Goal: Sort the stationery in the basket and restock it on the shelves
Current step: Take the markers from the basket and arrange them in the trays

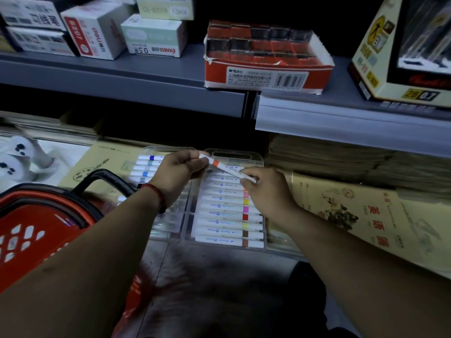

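Above a clear plastic marker case point(256, 157) on the bottom shelf, a person is holding a white acrylic marker with an orange band point(227, 168) in both hands. The left hand point(180, 167) is pinching the banded end between thumb and curled fingers, and a red cord bracelet point(157, 195) is circling that wrist. The right hand point(266, 189) is gripping the other end with its fingers curled round the barrel. The marker is lying slantwise between the two hands, its left end farther from the person, and it is hanging just over the top of the case without touching the pens below.

Inside the case, a row of white markers with coloured bands point(227, 213) is lying side by side, showing yellow, pink, red and brown bands. Just to the left, a second clear tray point(156, 148) is holding more white markers with blue and grey bands; the left forearm is covering much of it.

A red plastic shopping basket with a black handle point(36, 223) is sitting at the lower left, near the left arm. Cream printed paper packs point(353, 211) are lying to the right of the case, with stacked brown paper point(341, 157) behind them.

On the grey metal shelf point(122, 76) overhead, an open orange-and-white carton point(268, 74) is sitting at the front edge, white and red small boxes point(97, 28) are standing to its left, and a cream display box point(375, 57) is standing to its right.
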A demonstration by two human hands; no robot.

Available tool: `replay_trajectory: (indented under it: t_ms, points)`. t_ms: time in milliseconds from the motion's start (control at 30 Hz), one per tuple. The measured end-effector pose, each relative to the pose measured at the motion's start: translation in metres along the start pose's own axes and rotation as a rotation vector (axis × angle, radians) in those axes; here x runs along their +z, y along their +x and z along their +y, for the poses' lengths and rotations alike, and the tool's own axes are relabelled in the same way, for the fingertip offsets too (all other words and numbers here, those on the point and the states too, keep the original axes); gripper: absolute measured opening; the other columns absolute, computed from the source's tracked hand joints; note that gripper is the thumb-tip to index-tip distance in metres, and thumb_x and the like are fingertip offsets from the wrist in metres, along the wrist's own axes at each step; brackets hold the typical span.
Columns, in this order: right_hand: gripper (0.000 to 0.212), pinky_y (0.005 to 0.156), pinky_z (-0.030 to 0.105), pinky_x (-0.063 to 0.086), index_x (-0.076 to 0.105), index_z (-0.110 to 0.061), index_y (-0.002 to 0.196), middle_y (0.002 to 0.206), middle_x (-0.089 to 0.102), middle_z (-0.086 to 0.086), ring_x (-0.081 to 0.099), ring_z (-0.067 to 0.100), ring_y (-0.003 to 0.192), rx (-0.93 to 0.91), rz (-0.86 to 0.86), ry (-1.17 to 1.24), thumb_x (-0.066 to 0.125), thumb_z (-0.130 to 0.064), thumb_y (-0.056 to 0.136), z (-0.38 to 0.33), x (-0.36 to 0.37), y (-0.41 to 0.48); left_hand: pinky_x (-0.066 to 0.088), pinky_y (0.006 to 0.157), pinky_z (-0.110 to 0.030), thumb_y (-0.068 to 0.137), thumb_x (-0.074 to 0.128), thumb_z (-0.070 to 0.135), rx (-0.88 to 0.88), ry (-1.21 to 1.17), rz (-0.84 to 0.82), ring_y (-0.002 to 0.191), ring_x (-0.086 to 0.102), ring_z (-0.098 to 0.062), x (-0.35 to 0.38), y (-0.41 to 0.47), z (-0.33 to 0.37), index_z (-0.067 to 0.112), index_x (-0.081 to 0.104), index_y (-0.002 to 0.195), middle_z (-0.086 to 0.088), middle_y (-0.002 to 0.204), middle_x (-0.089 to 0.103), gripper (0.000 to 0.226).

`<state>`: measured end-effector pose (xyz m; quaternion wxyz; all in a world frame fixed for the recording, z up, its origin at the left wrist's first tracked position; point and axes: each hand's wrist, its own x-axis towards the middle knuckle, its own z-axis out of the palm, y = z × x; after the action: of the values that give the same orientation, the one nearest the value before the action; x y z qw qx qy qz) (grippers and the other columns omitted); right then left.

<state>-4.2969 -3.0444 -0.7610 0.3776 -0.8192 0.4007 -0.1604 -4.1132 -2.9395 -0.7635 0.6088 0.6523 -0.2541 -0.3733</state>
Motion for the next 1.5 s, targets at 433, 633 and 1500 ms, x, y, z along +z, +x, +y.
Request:
replay_trajectory:
  t_ms: [433,633,1500]
  points:
    - [0.017,0.063,0.043,0.061,0.071,0.005,0.086,0.071,0.07,0.024,0.069,0.019,0.058,0.02,-0.225,0.074,0.056,-0.002,0.092,-0.015,0.017,-0.006,0.062,0.08,-0.045,0.094,0.068,0.011,-0.09,0.167,-0.004,0.082,0.073,-0.033,0.04,-0.003,0.0,0.0,0.074,0.092,-0.022,0.091,0.075,0.013]
    - [0.02,0.071,0.037,0.057,0.076,-0.016,0.096,0.091,0.075,0.007,0.07,0.029,0.08,0.098,0.095,-0.127,0.056,-0.014,0.092,-0.001,0.005,0.002,0.051,0.08,-0.038,0.091,0.043,0.028,0.361,1.021,0.039,0.091,0.065,-0.035,0.045,0.009,-0.004,0.015,0.074,0.103,-0.014,0.099,0.071,0.036]
    - [0.077,0.067,0.031,0.046,-0.005,-0.04,0.16,0.144,0.042,0.015,0.052,0.024,0.085,0.198,-0.172,-0.393,0.045,-0.026,0.103,0.011,-0.001,0.006,0.039,0.092,-0.039,0.094,0.056,0.021,0.339,1.336,0.144,0.106,0.051,-0.039,0.049,0.027,-0.014,0.035,0.068,0.125,-0.012,0.116,0.064,0.036]
